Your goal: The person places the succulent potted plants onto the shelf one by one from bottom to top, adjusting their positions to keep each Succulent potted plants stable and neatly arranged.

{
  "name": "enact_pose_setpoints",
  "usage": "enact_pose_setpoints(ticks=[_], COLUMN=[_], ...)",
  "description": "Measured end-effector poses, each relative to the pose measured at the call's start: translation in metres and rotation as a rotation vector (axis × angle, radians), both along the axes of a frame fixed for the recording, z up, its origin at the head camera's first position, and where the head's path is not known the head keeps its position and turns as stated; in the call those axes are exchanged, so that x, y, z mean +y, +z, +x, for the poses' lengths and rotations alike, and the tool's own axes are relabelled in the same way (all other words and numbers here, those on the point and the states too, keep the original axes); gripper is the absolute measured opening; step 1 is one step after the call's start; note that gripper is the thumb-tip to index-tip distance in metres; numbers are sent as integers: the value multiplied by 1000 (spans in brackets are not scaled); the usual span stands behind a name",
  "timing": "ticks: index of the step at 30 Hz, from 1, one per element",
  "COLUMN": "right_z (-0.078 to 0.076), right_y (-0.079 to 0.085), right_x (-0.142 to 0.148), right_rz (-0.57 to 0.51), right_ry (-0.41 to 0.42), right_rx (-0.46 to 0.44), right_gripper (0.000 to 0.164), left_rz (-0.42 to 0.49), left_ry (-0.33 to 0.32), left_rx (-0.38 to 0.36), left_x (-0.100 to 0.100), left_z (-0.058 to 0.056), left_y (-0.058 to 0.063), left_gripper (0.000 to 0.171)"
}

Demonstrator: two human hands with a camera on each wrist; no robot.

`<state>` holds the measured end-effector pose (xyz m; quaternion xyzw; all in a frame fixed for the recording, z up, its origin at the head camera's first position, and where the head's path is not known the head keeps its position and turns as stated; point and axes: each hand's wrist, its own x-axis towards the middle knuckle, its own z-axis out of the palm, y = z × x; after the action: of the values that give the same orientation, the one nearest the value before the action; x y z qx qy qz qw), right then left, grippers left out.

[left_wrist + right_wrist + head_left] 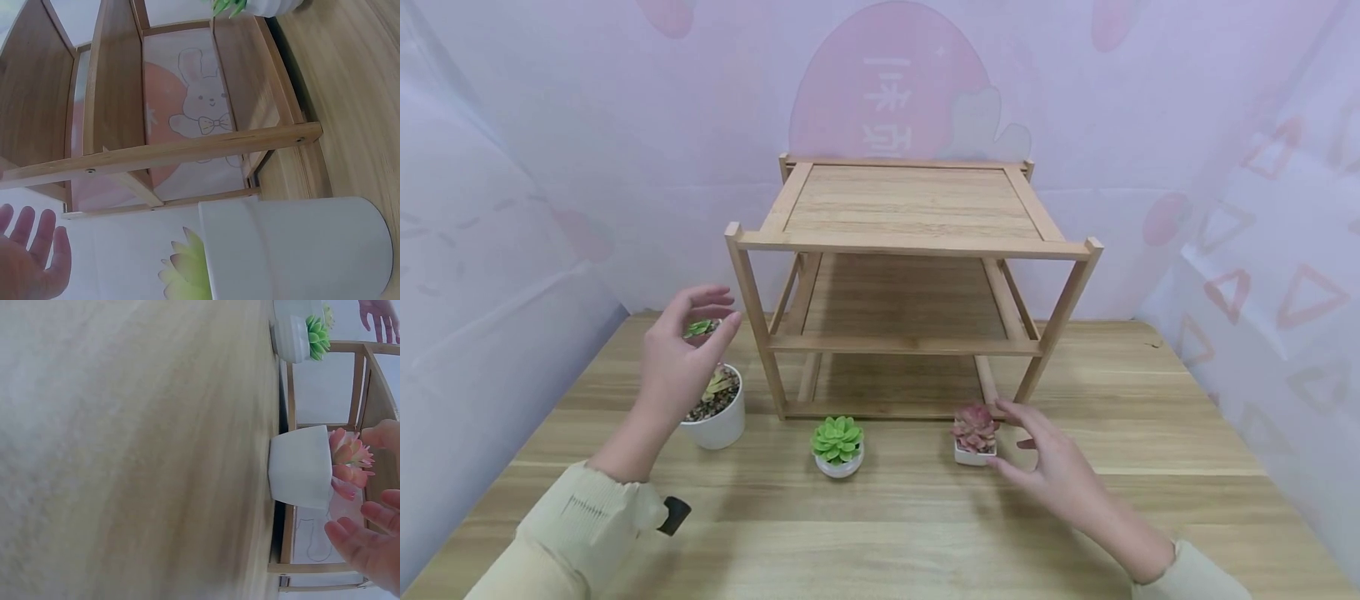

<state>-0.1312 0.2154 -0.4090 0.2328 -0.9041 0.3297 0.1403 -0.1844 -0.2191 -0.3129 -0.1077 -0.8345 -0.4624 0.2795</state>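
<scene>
The green succulent (837, 440) is bright as lime, the pink succulent (976, 427) dusty, and the yellow-green succulent (189, 265) has reddish tips; their pots (718, 428) are plain white. I see honey-tan grain on the shelf (910, 200), light-brown streaks along the table (910, 533), a pink disc (842, 83) and coral triangles (1285, 307) on lilac-white cloth (700, 125), and a pair of cream sleeves (580, 508)

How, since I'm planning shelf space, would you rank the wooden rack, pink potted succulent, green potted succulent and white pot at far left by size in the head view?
1. Wooden rack
2. White pot, partly hidden
3. Green potted succulent and pink potted succulent: too alike to rank
</scene>
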Motion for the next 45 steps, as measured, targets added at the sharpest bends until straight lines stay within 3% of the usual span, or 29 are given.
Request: enact_pose_setpoints(ticks=[12, 31, 45], right_z=[-7, -5, -10], right_y=[-10, -16, -20], right_x=[-2, -2, -5], right_rz=[-266, -368, -423], right_ry=[14, -45, -65], right_rx=[-235, -415, -551], right_gripper=[71, 73, 74], left_rz=[272, 342, 356], left_ry=[-130, -125, -177], left_rx=[-69, -124, -135], left_x=[10, 24, 29], left_z=[-11, -10, -11], left_y=[-1, 7, 7], left_gripper=[45, 45, 44])
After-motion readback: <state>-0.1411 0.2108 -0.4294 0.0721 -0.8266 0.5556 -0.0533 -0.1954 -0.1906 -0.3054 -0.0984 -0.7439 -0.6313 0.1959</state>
